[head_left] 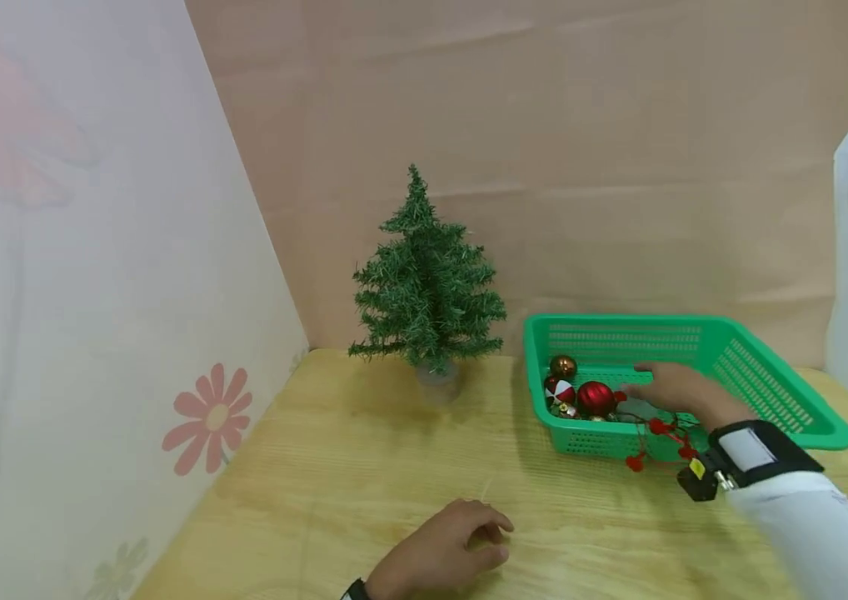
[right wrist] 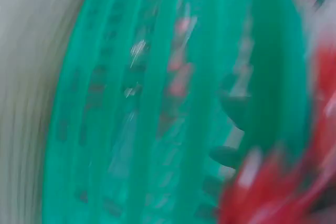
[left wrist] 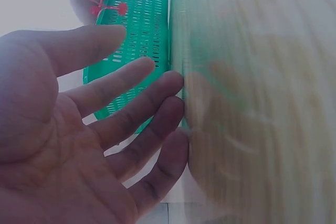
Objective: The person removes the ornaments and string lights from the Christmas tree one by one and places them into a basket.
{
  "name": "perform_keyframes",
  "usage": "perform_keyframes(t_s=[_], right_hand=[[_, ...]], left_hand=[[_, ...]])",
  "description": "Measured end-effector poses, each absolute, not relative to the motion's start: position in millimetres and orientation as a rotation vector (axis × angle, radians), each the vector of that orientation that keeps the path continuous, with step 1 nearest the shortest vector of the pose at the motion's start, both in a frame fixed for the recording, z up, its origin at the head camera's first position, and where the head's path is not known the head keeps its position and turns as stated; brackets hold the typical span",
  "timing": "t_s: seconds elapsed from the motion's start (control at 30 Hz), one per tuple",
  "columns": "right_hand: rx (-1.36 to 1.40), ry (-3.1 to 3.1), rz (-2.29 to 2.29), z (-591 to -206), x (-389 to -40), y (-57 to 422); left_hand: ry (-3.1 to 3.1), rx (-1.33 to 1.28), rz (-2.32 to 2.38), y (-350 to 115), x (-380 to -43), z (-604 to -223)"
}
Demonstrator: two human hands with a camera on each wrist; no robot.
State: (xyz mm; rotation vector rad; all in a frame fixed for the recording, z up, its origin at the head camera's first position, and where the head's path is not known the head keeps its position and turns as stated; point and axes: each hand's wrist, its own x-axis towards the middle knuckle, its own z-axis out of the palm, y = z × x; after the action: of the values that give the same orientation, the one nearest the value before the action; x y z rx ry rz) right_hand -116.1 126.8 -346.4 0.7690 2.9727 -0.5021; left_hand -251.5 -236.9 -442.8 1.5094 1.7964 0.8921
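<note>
My right hand is inside the left half of a green plastic basket, fingers pointing left near a shiny red bauble. A thin strand with red berry-like pieces trails beneath this hand and over the basket's front rim. Whether the fingers grip the strand is unclear; red pieces are blurred in the right wrist view. Closer to the front, my left hand hovers at or touches the tabletop, with loosely bent fingers and nothing in them. Its palm faces the camera in the left wrist view.
A small green artificial Christmas tree stands on a pale base at the back, left of the basket. Inside the basket lie a gold bauble and a red-and-white bauble. Papered walls border the wooden table.
</note>
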Motion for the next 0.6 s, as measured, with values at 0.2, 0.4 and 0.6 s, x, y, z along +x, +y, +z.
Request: perform_keyframes(t_s=[0.2,0.4,0.6], right_hand=[[0.565,3.468,-0.134,-350,-97,57],[0.466,3.613,0.317,-370,-65,25],[0.429,3.712,0.421,-376,-55,30]], left_hand=[[1.836,1.555,0.896,-238,-249,-444],[1.837,1.558,0.888,-239,-247,-441],[1.867,1.586,0.856,-240,-245,-439]])
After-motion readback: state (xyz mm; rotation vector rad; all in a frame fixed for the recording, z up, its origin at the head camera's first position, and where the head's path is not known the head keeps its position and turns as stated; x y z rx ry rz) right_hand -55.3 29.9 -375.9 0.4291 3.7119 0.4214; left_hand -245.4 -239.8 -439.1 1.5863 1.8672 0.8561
